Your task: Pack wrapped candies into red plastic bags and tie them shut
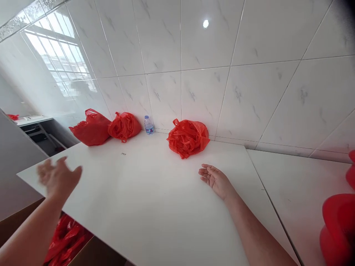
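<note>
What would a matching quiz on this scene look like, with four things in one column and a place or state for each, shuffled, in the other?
Things:
1. bottle
2. right hand
3. left hand
4. box

Places or states:
a. lying open, palm up, on the table
b. upright by the wall
c. below the table's edge, holding red bags
d. raised and blurred, at the table's left corner

Pairs: 1-b, 2-a, 3-d, 4-c
</note>
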A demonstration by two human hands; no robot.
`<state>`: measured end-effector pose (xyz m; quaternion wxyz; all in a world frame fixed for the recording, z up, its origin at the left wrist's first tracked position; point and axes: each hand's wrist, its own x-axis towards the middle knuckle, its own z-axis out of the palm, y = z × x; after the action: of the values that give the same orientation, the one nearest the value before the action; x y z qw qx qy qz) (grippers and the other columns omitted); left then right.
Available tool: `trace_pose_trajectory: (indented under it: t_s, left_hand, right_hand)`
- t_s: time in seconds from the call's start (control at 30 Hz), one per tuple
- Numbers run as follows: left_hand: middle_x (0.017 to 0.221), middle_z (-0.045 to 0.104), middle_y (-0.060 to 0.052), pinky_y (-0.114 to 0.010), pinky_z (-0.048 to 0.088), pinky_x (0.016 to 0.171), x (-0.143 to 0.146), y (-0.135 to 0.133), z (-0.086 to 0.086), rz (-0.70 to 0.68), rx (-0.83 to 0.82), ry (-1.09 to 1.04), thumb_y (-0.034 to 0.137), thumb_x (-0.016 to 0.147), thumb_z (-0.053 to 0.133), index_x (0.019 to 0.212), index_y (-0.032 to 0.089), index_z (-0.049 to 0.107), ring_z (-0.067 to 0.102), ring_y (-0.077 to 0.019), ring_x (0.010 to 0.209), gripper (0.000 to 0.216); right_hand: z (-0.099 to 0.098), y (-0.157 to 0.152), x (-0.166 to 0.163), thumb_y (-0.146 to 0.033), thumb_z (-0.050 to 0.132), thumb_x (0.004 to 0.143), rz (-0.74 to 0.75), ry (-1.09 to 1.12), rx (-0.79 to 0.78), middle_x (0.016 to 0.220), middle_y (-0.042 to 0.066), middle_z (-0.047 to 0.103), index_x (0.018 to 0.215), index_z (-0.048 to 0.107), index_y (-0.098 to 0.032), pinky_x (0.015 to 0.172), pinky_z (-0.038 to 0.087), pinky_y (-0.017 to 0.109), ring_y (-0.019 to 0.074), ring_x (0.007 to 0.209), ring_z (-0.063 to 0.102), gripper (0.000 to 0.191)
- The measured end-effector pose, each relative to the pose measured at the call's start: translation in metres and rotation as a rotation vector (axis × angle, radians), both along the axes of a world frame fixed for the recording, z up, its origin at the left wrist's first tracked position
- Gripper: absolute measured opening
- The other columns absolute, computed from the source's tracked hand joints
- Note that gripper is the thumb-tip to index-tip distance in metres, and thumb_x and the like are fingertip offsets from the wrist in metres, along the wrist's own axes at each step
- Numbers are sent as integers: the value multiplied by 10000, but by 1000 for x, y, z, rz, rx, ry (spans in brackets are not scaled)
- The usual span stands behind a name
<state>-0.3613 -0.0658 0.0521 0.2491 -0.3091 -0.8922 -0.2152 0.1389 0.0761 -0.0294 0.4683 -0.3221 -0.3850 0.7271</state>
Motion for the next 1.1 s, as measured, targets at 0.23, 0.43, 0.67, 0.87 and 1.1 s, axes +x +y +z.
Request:
trace_pose_trajectory:
  t_s: [0.23,0.43,0.67,0.87,1.1]
  left_hand:
    - [1389,400,-105,-396,274,1070,170,137,50,-1007,-78,230,297,834,508,1200,169,545,315,-253,1304,389]
    - [1118,622,-77,-329,409,896,307,207,54,-1267,-166,23,184,861,421,1082,193,602,545,-210,1051,286]
    - [687,641,-72,-395,380,768,349,233,17,-1190,-172,82,178,788,521,848,150,610,579,-230,745,112]
    - [714,650,-42,-369,360,801,350,198,-10,-1398,-232,247,126,843,425,738,190,631,549,-173,700,240]
    - [682,572,-28,-309,397,685,333,164,-6,-1624,-118,336,154,844,468,804,186,604,482,-158,664,145]
  right_hand:
    - [0,-4,-3,-380,652,771,14,-119,75,889,67,672,998,651,-205,798,496,331,183,898,612,287]
    - [2,-2,0,-396,648,773,80,-64,74,897,66,672,999,639,-207,787,489,333,181,896,610,296]
    - [8,1,3,-376,627,791,190,29,103,963,54,652,1165,554,-244,760,502,314,185,959,601,404]
    - [5,15,-17,-330,643,744,-165,-143,115,900,3,581,1422,209,-389,568,538,311,180,749,634,807]
    - [6,12,-27,-425,658,720,-287,-229,189,1038,51,562,1455,67,-360,485,499,259,152,687,597,945]
